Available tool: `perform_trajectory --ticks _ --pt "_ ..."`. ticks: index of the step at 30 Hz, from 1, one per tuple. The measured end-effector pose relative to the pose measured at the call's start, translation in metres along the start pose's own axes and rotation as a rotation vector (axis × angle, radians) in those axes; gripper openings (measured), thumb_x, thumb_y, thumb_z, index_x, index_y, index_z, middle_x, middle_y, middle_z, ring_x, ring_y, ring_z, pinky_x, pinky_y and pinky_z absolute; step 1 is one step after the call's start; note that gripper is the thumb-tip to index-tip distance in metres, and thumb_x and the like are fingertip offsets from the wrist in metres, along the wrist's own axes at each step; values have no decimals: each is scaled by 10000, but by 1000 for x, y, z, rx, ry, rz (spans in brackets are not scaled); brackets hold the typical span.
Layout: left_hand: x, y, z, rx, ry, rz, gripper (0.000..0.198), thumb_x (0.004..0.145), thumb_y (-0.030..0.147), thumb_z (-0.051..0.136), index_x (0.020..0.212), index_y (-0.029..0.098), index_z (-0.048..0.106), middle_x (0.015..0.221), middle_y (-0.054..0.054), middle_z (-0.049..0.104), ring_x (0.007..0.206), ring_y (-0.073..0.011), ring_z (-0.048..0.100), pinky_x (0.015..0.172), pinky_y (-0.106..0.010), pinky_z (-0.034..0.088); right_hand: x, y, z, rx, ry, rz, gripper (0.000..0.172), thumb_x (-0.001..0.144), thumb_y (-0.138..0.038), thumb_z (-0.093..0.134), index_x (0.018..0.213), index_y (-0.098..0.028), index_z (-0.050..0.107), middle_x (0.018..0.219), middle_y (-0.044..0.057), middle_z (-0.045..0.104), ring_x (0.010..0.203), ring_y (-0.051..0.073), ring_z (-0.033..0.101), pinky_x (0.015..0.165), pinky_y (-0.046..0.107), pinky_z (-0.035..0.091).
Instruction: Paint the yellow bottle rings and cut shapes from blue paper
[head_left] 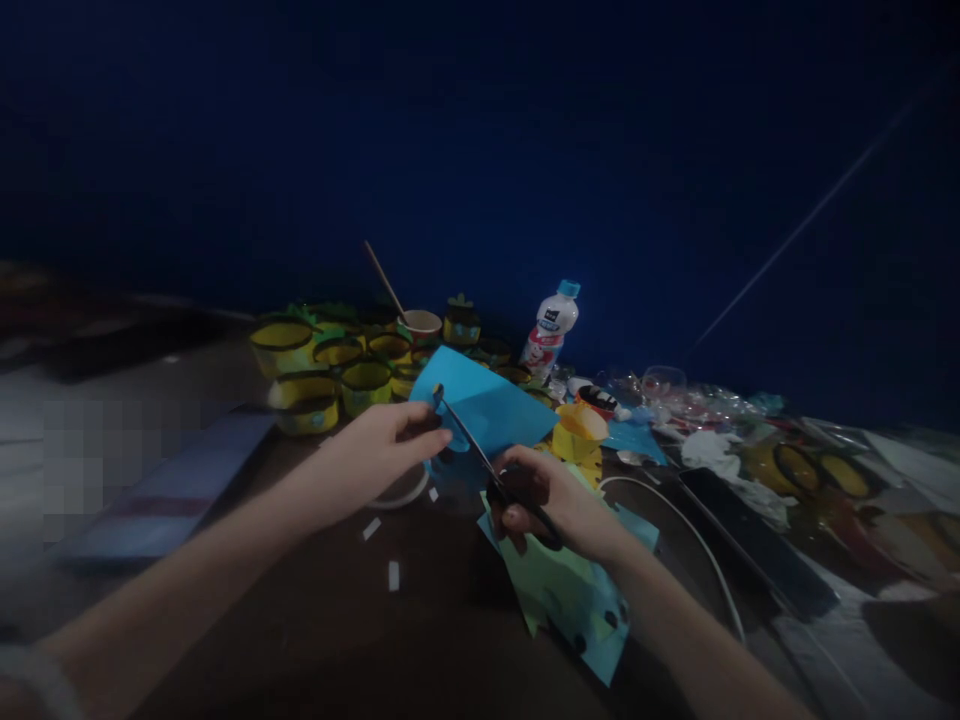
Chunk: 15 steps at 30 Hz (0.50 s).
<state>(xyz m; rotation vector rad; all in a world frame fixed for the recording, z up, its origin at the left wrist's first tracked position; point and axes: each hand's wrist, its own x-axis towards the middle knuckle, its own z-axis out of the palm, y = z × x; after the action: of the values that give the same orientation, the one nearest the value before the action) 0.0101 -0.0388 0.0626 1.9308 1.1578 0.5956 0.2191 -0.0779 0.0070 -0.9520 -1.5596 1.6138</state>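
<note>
My left hand [382, 445] pinches the lower left edge of a blue paper sheet [487, 405] and holds it up above the dark table [360, 620]. Closed round the black handles of a pair of scissors [480, 455] is my right hand [551, 500]. The blades point up and to the left into the blue sheet. Beneath my right hand lie light green and blue paper pieces [570, 600] with black dots. A few small white paper scraps [382, 550] lie on the table under my hands.
Behind the sheet stand several yellow paper cups with dark rims [330, 375], a cup with a wooden stick [420, 322] and a white bottle with a blue cap [551, 330]. To the right are a yellow paper craft [579, 435], clear plastic wrap [697, 400] and a long dark object [757, 540].
</note>
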Motion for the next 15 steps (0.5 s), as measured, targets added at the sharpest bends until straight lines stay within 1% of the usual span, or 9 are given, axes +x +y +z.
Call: perform_trajectory --ticks 3,5,9,11,15 --pt "0 -1 1 -89 -11 5 244 792 366 457 848 203 630 840 -15 696 821 -205 634 725 -299 484 0 0 0 -8 10 3 452 636 -475 714 877 -181 469 608 -30 555 469 86 518 434 197 381" --pt "-1 -1 1 -117 -20 17 245 791 345 465 901 211 637 887 -19 703 856 -210 636 757 -308 487 0 0 1 -15 15 8 465 622 -485 718 876 -179 477 603 -29 555 476 90 519 439 200 382" --pt "0 -4 0 -89 -28 11 253 780 361 490 913 213 646 874 -23 707 836 -216 645 750 -317 496 0 0 1 -24 30 15 462 619 -489 719 868 -177 486 599 -28 553 460 85 504 426 198 372" --pt "0 -5 -1 -60 -11 -3 266 777 385 498 914 212 646 870 -25 706 834 -217 646 752 -320 496 0 0 0 -38 47 20 475 605 -496 725 863 -174 491 584 -33 546 445 83 498 416 197 371" --pt "1 -6 -1 -49 32 -2 292 781 407 505 971 234 643 935 -11 700 883 -213 638 789 -319 486 0 1 0 -38 58 21 484 594 -485 737 871 -163 504 616 -18 560 458 85 507 421 199 378"
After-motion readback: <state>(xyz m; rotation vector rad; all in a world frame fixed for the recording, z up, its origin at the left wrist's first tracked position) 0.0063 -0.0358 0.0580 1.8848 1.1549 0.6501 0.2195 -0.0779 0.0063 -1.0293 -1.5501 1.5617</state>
